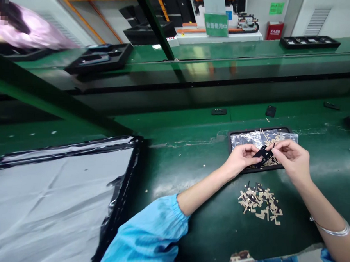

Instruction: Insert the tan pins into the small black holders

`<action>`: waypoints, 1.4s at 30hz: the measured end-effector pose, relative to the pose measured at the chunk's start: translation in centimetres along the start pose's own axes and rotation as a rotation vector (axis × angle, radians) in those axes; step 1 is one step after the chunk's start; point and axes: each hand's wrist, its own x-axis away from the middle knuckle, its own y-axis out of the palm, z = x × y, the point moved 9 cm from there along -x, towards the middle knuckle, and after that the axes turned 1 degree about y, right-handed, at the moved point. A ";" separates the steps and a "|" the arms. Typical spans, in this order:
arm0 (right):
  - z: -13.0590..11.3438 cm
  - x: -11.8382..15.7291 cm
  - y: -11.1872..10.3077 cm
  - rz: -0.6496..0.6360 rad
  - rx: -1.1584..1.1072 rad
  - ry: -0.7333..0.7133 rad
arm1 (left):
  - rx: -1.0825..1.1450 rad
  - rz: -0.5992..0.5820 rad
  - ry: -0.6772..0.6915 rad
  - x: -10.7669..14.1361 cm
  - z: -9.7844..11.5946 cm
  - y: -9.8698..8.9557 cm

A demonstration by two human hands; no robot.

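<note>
My left hand [244,157] grips a flat black plate with small holes [263,154] between thumb and fingers. On the plate's right side, my right hand [292,154] has thumb and forefinger pinched together around a thin dark piece [274,145], too small to name. Both hands are over a shallow black tray [256,170] that holds a clear plastic bag [245,139] and many small tan pieces. Nearer to me on the green table lies a loose pile of small tan and black pieces [261,202].
At left stands a large box covered in grey sheeting [57,195] with black edges. Small black parts [219,111] lie along the table's back. A green post [62,97] slants across the left. Beyond the divider, a person in pink [36,28] is near black trays [99,58].
</note>
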 end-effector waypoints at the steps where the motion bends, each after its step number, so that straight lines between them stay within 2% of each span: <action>1: -0.2 0.1 0.0 -0.006 0.005 -0.014 | -0.045 -0.021 0.009 0.0 0.2 0.1; 5: -0.9 0.2 0.4 -0.054 0.044 -0.042 | -0.242 -0.110 0.129 0.2 2.1 0.6; 7: -0.8 0.2 0.7 -0.082 0.050 -0.029 | -0.247 -0.116 0.165 0.2 2.7 0.6; 9: -0.5 0.2 0.9 -0.100 0.023 -0.005 | -0.165 -0.076 0.121 0.1 2.4 0.2; 13: 0.5 0.1 1.2 -0.114 -0.068 0.079 | 0.140 0.090 -0.010 0.0 0.8 -0.9; 17: 1.0 0.3 2.1 -0.162 -0.051 0.113 | 0.228 0.165 -0.005 0.1 0.4 -1.3; 19: 1.1 0.5 2.1 -0.131 -0.002 0.100 | 0.175 0.156 0.031 0.2 0.5 -1.2; 23: 1.0 0.6 0.6 0.069 0.148 0.057 | 0.056 0.138 0.116 0.7 1.1 -0.6; 26: 0.9 0.7 0.2 0.136 0.198 0.056 | 0.002 0.157 0.142 1.1 1.4 -0.6; 35: 1.2 0.8 0.9 0.108 0.237 0.082 | -0.189 0.177 0.204 1.4 1.9 -0.5; 42: 0.8 0.9 1.0 0.108 0.272 0.066 | -0.219 0.164 0.237 1.5 2.2 -0.2</action>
